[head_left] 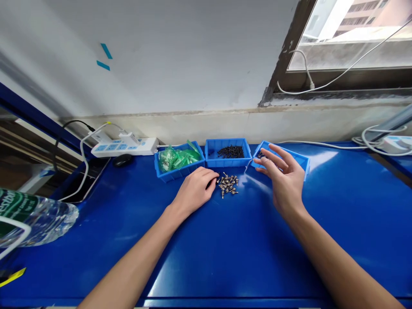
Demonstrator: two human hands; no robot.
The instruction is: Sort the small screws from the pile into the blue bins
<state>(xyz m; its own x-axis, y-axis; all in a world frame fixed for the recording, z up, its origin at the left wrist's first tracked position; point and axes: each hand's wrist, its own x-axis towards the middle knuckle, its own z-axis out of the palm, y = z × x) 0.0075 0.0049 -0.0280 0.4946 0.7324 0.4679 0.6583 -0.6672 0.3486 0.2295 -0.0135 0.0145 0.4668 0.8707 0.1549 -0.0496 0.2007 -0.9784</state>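
My left hand rests on the blue table, its fingers curled and the thumb drawn in towards the fingertips. Those fingertips meet the left edge of a loose pile of small metal screw-like parts; whatever may be pinched there is too small to make out. Over the right blue bin hovers my right hand, open, with its fingers apart and nothing visible in them. It hides much of that bin, where a few small dark metal pieces show behind the fingers.
The middle blue bin contains black screws. Green-and-clear plastic bags fill the left blue bin. A white power strip, a black mouse and a large water bottle are at the left. White cables run along the wall.
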